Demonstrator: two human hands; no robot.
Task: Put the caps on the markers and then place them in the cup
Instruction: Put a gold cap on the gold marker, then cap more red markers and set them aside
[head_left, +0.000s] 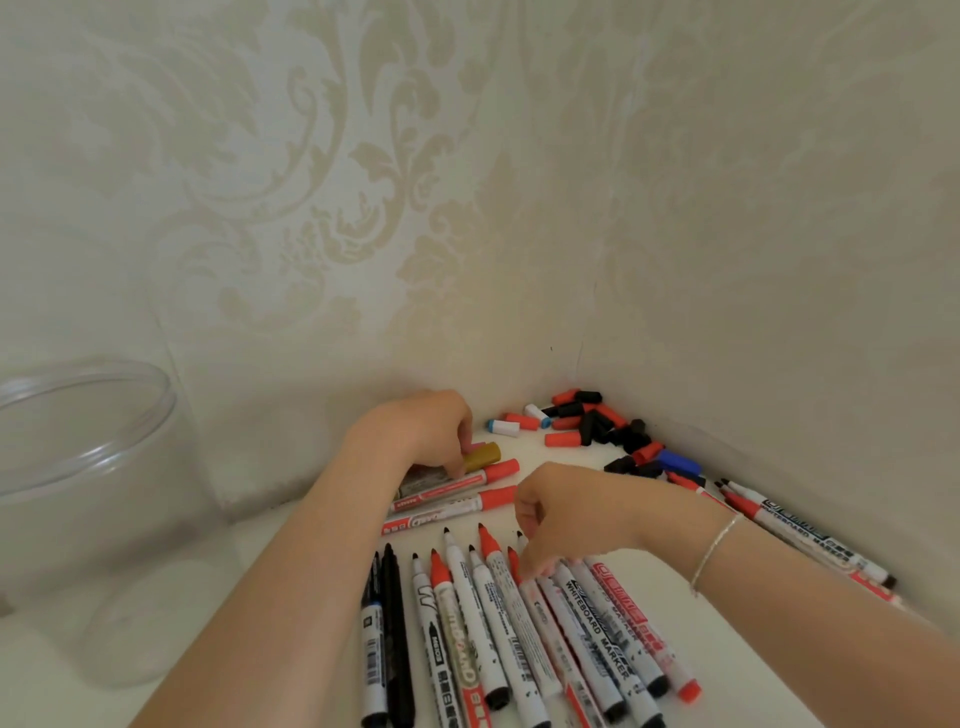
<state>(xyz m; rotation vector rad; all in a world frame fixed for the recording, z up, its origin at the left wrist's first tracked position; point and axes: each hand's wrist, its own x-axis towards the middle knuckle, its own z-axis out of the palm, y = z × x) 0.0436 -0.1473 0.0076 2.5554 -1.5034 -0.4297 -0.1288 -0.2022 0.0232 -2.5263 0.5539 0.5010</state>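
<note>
My left hand (421, 431) grips a marker with a gold cap (482, 457) that lies flat on the white table. Just in front of it lie two capped red markers (457, 491). My right hand (561, 514) reaches down with curled fingertips onto a row of several uncapped markers (498, 613), touching one near its tip; I cannot tell whether it pinches it. A pile of loose red, black, blue and white caps (597, 431) fills the far corner. The clear plastic cup (78, 467) stands at the left.
Patterned walls close off the back and the right side, meeting in a corner behind the caps. More uncapped markers (800, 530) lie along the right wall. White table surface (249, 561) shows between the cup and my left forearm.
</note>
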